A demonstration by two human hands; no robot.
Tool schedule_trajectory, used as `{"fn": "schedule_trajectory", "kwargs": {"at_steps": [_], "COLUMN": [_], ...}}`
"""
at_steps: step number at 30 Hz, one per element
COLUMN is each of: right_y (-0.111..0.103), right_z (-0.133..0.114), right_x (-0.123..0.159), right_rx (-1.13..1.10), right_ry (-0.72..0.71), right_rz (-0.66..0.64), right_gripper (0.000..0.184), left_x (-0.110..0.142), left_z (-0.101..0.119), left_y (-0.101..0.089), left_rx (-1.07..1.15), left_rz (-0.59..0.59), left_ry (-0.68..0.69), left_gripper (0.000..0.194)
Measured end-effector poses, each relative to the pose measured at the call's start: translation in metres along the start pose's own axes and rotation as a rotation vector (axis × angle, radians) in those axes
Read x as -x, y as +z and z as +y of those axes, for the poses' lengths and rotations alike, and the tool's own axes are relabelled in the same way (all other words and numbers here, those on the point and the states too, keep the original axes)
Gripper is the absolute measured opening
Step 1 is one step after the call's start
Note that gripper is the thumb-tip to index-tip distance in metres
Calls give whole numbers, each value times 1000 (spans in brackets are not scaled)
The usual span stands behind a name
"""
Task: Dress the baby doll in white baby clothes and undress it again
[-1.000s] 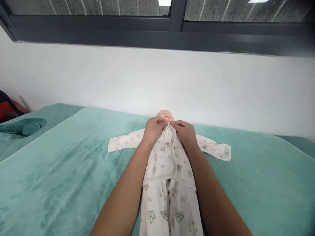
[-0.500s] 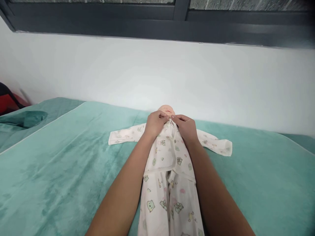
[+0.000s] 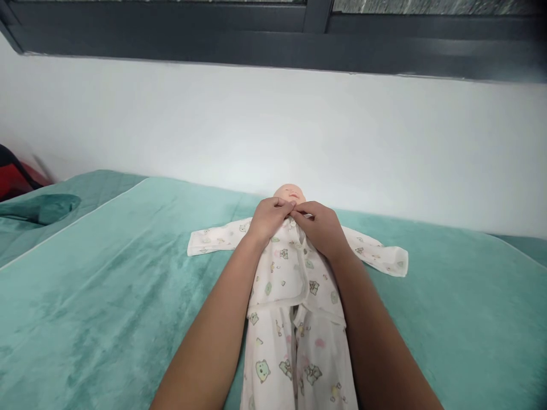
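Observation:
A baby doll (image 3: 289, 191) lies on its back on the green bedspread (image 3: 141, 296), head toward the wall. It wears a white printed baby jacket (image 3: 284, 273), its sleeves spread to both sides, over matching trousers (image 3: 273, 359). At the collar, just below the doll's chin, my left hand (image 3: 272, 216) pinches the cloth between thumb and fingers. My right hand (image 3: 318, 225) pinches the collar right beside it, fingertips touching or nearly touching those of the left. The exact bit of cloth between the fingertips is hidden. Below the hands, the jacket's front edges overlap down to the hem.
Behind the bed rises a white wall (image 3: 273, 125) with a dark window frame (image 3: 171, 31) above it. A red and black object (image 3: 15, 176) stands at the left edge. Near it lies a folded, darker green part of the bedding (image 3: 47, 208).
My right hand has shifted slightly left and down, bringing its fingertips against the left hand's at the collar. The small gap between the hands has closed.

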State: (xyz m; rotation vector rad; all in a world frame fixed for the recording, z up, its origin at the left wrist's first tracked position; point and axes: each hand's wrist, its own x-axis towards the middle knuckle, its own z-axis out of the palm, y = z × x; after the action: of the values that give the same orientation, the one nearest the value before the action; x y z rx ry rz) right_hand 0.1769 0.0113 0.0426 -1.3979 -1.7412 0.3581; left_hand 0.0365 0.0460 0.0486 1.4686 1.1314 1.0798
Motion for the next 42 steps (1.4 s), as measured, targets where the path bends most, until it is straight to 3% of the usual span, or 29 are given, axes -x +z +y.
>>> {"fn": "schedule_trajectory", "kwargs": {"at_steps": [5, 9, 12, 16, 23, 27, 33, 35, 40, 42], "right_y": [-6, -10, -13, -14, -5, 0, -3, -13, -43, -46], "right_z": [-7, -8, -3, 10, 21, 23, 21, 13, -21, -32], "right_x": [3, 5, 3, 1, 1, -1, -3, -2, 10, 15], "right_rx": [95, 103, 26, -190, -470, -556, -470, -339, 5, 109], "right_ry": [-37, -22, -9, 39, 182, 324, 322, 356, 313, 313], "right_rz": [-117, -176, -223, -275, -94, -2, 73, 10, -373, -429], "right_gripper": [23, 27, 27, 27, 17, 19, 20, 20, 37, 35], "left_x": [0, -2, -4, -5, -3, -2, 8, 17, 47, 56], "left_z": [-1, -3, -4, -6, -4, -3, -4, -3, -1, -3], "left_y": [0, 0, -1, -2, -2, 0, 3, 5, 8, 7], "left_rx": [135, 84, 23, 154, 214, 3, -187, -214, -360, -361], "left_rz": [-25, -8, 7, 22, 16, 54, 129, 149, 156, 157], "left_ry": [-44, -30, 22, -3, -59, -5, 75, 119, 195, 229], "left_gripper": [10, 10, 12, 8, 12, 19, 20, 15, 17, 17]}}
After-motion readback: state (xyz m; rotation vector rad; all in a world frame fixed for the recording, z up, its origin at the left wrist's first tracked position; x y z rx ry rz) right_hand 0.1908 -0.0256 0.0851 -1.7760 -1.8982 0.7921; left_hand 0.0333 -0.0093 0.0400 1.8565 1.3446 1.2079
